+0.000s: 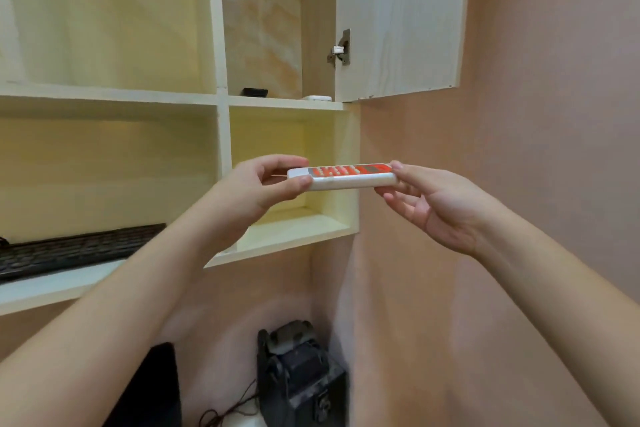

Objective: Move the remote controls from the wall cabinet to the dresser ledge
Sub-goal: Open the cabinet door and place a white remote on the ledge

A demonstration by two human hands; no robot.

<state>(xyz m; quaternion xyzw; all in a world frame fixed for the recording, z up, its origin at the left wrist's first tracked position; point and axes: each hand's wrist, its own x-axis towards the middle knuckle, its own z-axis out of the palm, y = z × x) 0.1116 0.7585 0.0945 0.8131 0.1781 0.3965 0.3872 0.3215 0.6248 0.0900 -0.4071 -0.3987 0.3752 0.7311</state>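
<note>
A white remote control (346, 177) with an orange button face is held level in front of the lower open shelf of the wall cabinet (294, 102). My left hand (266, 184) pinches its left end between thumb and fingers. My right hand (436, 204) holds the right end with its fingertips, palm turned up. Up in the cabinet compartment with the open door (401, 17) lie a black remote (255, 92) and a white remote (317, 98), near the front of the shelf.
A black keyboard (76, 250) lies on the long shelf at the left. Below, against the pink wall (536, 114), stand a dark boxy device (301, 374) with a cable and a black object (152, 388) beside it.
</note>
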